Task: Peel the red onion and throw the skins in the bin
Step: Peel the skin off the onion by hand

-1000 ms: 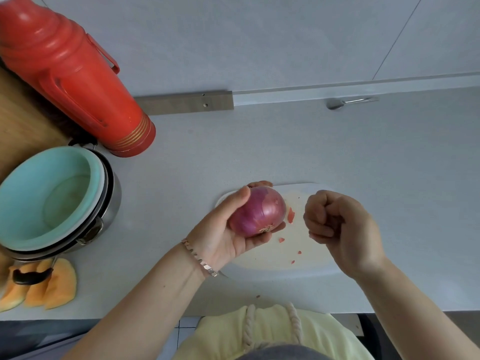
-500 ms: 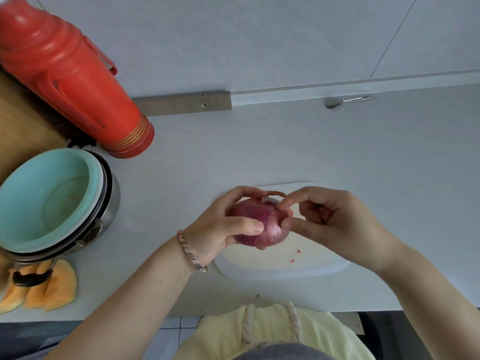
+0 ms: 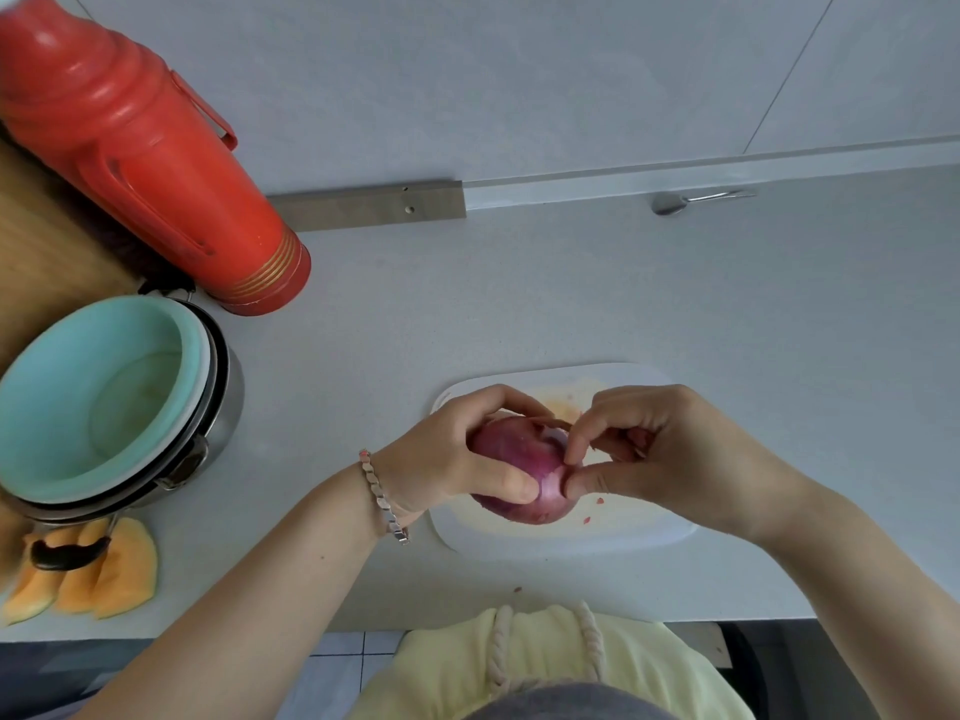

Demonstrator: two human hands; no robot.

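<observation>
Head view: the red onion sits just right of the frame's centre, held above a white cutting board that lies on a pale grey countertop. The left hand grips the onion from the left, its fingers curled over the top and its thumb pressed across the near side. The right hand meets it from the right: thumb and forefinger are closed in a pinch on the onion's right side, and the other fingers are curled into the palm. The tips of the two thumbs nearly touch. A metal bracelet circles the left wrist. A few small red scraps lie on the board just below the right thumb.

At the upper left a red thermos flask stands on the counter. Below it, at the left edge, a teal bowl is nested in a steel pot. Orange melon slices lie at the lower left, with a dark object across them. A metal spoon rests by the back wall at the upper right. A pale yellow garment fills the bottom centre.
</observation>
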